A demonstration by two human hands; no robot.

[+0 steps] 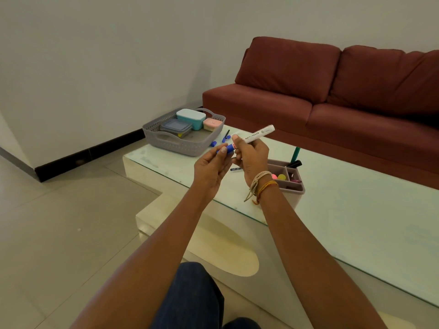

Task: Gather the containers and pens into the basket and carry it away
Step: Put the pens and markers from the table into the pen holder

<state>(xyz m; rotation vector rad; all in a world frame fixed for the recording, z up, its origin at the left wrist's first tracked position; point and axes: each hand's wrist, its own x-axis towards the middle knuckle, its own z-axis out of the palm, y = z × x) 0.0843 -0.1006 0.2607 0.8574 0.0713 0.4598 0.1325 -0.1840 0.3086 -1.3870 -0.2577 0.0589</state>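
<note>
A grey perforated basket (166,144) stands at the far left corner of the glass table (356,210). Inside it are a teal container (191,118), a pink container (212,124) and a flat grey-lidded container (175,127). My right hand (251,160) grips a white marker (259,134) by its barrel. My left hand (212,168) pinches the marker's blue cap (226,148) at its lower end. Loose pens (225,137) and a blue cap (213,144) lie on the glass beside the basket. Another pen (235,169) lies partly hidden behind my hands.
A mauve desk organiser (288,180) with a green pen (295,154), a black marker and small coloured items stands right of my right wrist. A maroon sofa (332,96) runs behind the table. Tiled floor lies to the left. My knee shows at the bottom.
</note>
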